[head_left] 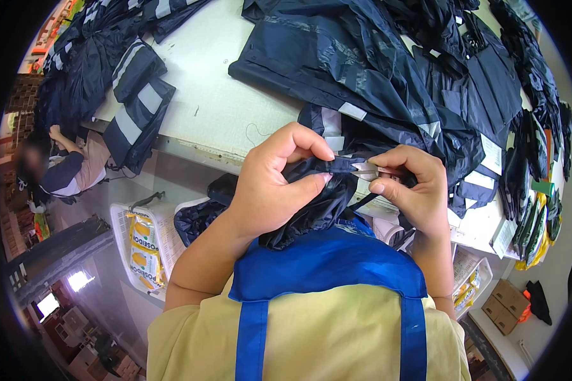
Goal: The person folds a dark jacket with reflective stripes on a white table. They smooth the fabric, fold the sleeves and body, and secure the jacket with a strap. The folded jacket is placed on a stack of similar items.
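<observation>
My left hand (pixel 270 174) pinches the edge of a dark navy garment (pixel 318 206) between thumb and fingertips, in front of my chest. Gathered folds of that shiny cloth hang below the pinch, over my blue apron (pixel 324 270). From the right, my right hand (pixel 419 184) grips small metal thread snips (pixel 365 170) with thumb and fingers. Their pointed blades reach left to the cloth edge, close by my left fingertips. Whether the blades have closed on a thread is too small to tell. Part of the snips is hidden by my right fingers.
Navy garments (pixel 337 57) with grey reflective strips cover much of the white table (pixel 200 95). A loose thread lies near its front edge. Below left hangs a white basket (pixel 121 238) with yellow packets. Another person (pixel 63 162) sits at far left; cardboard boxes (pixel 503 308) stand lower right.
</observation>
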The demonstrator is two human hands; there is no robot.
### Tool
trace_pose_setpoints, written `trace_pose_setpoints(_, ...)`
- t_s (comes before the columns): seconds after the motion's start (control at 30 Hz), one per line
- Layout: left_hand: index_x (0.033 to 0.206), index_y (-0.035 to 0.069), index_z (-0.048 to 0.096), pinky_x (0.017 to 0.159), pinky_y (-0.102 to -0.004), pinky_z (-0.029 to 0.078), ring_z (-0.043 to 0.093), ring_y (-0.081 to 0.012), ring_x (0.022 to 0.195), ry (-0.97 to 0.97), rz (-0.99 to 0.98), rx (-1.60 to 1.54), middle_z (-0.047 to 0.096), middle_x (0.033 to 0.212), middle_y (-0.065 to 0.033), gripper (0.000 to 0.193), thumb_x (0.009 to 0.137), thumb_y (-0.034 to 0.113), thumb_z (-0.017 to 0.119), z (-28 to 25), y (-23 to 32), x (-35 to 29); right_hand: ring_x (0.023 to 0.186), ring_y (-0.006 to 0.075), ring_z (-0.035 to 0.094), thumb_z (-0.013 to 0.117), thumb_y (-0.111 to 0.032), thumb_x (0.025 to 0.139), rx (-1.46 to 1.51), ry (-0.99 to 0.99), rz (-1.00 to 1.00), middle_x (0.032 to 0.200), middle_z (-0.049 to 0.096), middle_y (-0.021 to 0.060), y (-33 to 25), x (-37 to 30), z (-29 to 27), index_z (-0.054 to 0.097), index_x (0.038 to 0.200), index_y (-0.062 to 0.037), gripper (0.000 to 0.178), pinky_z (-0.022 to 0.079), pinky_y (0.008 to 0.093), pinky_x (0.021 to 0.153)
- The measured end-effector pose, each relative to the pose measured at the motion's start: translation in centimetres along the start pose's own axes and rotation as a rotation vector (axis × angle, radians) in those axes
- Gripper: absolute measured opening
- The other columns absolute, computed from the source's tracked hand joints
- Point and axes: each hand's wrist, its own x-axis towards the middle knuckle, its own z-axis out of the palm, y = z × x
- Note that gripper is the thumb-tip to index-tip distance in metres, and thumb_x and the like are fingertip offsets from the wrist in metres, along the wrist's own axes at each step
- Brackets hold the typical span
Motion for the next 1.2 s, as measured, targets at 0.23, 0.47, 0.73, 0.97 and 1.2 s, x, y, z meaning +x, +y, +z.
trace_pose_setpoints(0.23,0.095,0.003,0.053,0.084,-0.0252,0.047,0.061,-0.0113,0.09,0.001,-0.019,-0.008,0.064,0.092,-0.0077,0.025,0.076,-0.009,0.065,0.1,0.1,0.0,0.071,0.0072,0.058,0.08,-0.009,0.07,0.1,0.005,0.064,0.08,0.064,0.0042,0.0,0.1,0.5,0.068,0.087,0.0019,0.024,0.046,0.0208,0.064)
trace_pose_setpoints(0.47,0.085,0.003,0.056,0.08,-0.0245,0.046,0.059,-0.0099,0.086,-0.001,0.025,0.021,0.064,0.092,-0.0053,0.015,0.078,-0.005,0.067,0.2,0.1,0.3,0.073,0.0048,0.052,0.081,-0.027,0.063,0.574,0.153,0.16,0.088,0.062,0.0012,2.4,0.3,1.5,0.061,0.108,-0.0003,0.056,0.039,0.018,0.069)
trace_pose_setpoints(0.73,0.091,0.009,0.064,0.098,-0.0446,0.031,0.042,-0.028,0.12,-0.258,0.363,-0.216,0.044,0.135,-0.0209,0.015,0.084,0.023,0.065,-3.9,-1.5,0.7,0.065,-0.001,0.041,0.078,-0.005,0.072,0.56,0.113,0.303,0.071,0.049,-0.0106,4.4,0.7,2.8,0.061,0.092,-0.0057,0.027,0.033,0.0154,0.06)
trace_pose_setpoints(0.97,0.123,0.012,0.056,0.107,-0.0389,0.031,0.043,-0.027,0.127,-0.299,0.029,0.139,0.045,0.136,-0.0169,0.071,0.066,0.046,0.081,-5.8,-3.4,-0.5,0.07,0.0008,0.043,0.084,-0.008,0.065,0.627,-0.012,0.128,0.081,0.05,-0.0066,4.1,1.3,2.7,0.056,0.092,-0.007,0.039,0.033,0.0158,0.061)
trace_pose_setpoints(1.2,0.081,0.006,0.057,0.059,-0.0276,0.044,0.056,-0.0156,0.064,0.265,0.304,0.55,0.057,0.073,-0.0075,0.022,0.067,-0.005,0.07,-1.3,-3.1,0.8,0.066,0.0055,0.032,0.09,-0.016,0.055,-0.001,-0.154,0.225,0.069,0.038,-0.0032,2.7,1.8,3.2,0.047,0.084,-0.0059,0.053,0.031,0.0203,0.056)
